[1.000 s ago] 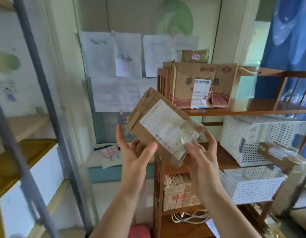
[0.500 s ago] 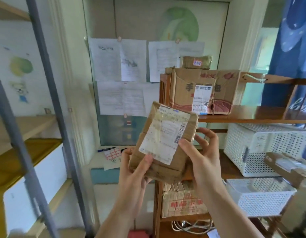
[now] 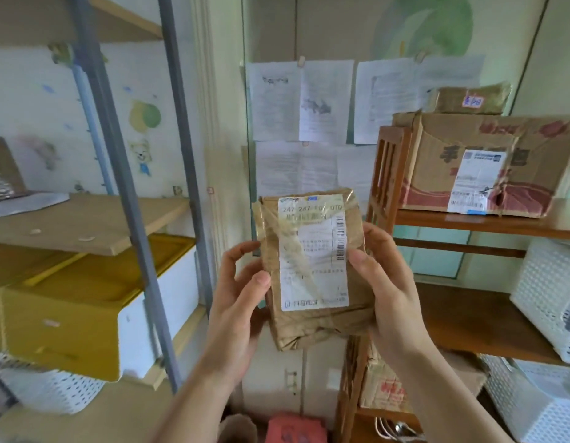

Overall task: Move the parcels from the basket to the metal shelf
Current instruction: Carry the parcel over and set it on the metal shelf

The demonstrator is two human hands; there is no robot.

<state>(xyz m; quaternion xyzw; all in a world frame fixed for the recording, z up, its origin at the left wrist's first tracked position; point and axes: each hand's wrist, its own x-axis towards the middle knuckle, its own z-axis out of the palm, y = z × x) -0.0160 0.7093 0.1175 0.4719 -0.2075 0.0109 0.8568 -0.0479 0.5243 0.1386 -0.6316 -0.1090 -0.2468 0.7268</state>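
Both hands hold a small brown taped parcel upright in front of me, its white shipping label facing me. My left hand grips its left edge, thumb on the front. My right hand grips the right edge. The metal shelf, with grey posts and wooden boards, stands to the left; its middle board lies level with the parcel's top. No basket holding parcels shows clearly.
A yellow and white box sits under the shelf's middle board, a white perforated basket below it. A wooden rack on the right carries a large cardboard box and white baskets. Papers hang on the wall.
The parcel has turned from tilted to upright, with the label square to me. The view has swung left, so the metal shelf fills more of the left side.
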